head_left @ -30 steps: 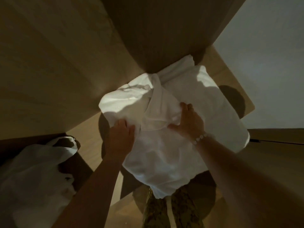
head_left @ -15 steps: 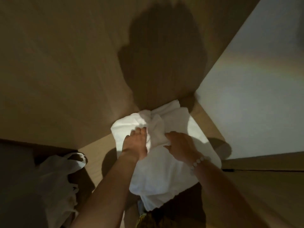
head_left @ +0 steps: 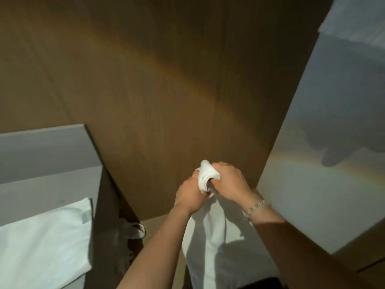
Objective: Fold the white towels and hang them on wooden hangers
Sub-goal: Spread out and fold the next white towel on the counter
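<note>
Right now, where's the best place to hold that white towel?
Probably the white towel by its bunched top end, from both sides, as the left hand and right hand grip it: the rest hangs limp below, so a hold up there keeps it straight.

The white towel (head_left: pixel 205 247) hangs before the wooden panel (head_left: pixel 166 101), its top end bunched between my left hand (head_left: pixel 188 193) and right hand (head_left: pixel 229 180). A tuft pokes above them; the rest drops in folds.
</note>
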Tool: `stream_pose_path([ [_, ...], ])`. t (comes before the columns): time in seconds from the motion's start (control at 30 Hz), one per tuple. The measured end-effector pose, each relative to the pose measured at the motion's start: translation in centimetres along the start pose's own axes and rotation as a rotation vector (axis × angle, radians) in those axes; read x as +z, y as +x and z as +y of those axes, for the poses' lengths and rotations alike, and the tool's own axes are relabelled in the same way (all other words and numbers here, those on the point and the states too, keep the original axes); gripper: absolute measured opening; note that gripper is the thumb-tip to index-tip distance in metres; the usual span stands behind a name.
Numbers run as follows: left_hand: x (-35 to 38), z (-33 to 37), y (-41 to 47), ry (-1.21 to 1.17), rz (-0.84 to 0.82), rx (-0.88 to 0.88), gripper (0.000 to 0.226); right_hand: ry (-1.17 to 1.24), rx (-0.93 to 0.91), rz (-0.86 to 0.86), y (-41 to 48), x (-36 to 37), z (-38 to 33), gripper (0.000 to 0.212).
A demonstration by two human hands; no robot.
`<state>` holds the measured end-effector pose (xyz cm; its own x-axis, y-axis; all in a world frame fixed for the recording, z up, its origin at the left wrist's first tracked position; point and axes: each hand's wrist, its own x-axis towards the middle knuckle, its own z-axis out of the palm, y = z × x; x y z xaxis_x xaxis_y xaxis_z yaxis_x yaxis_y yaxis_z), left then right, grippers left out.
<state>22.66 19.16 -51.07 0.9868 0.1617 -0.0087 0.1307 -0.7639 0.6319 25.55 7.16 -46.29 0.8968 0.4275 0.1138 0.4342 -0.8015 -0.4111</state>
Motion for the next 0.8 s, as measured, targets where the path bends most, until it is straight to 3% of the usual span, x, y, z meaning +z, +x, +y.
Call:
stream_pose_path([
  [0.07,-2.4,1.0,-2.1,0.031,0.103,-0.009,0.032,0.019,-0.024,0.059,-1.7,-1.8,-2.3,0.024],
  [0.17,-6.3,2.3,-4.5,0.069,0.220,0.039,0.028,0.121,-0.041,0.190,-3.5,-4.0,-5.6,0.028],
  [0.27,-10.2,3.2,-6.4,0.028,0.321,0.025,0.029,0.260,-0.077,0.327,-4.6,-5.1,-8.5,0.052],
  [0.37,-13.5,3.3,-8.2,-0.040,0.398,-0.037,0.027,0.246,-0.102,0.477,-5.6,-4.8,-11.1,0.077],
  [0.47,-16.3,2.4,-10.0,-0.088,0.468,-0.068,0.029,0.372,0.068,0.593,-5.8,-3.4,-13.7,0.089],
  [0.57,-19.4,0.4,-12.6,-0.146,0.521,-0.066,0.033,0.608,0.278,0.384,-5.3,-1.9,-16.5,0.095],
  [0.63,-21.5,-1.1,-14.5,-0.196,0.539,-0.084,0.028,0.699,0.309,0.196,-4.9,-1.3,-19.2,0.079],
  [0.73,-25.1,-3.7,-17.7,-0.274,0.609,-0.105,0.021,0.840,0.165,-0.018,-4.6,-0.5,-25.2,0.033],
  [0.8,-28.2,-6.3,-20.3,-0.338,0.678,-0.122,0.015,0.826,0.031,-0.061,-4.7,0.8,-30.2,0.029],
])
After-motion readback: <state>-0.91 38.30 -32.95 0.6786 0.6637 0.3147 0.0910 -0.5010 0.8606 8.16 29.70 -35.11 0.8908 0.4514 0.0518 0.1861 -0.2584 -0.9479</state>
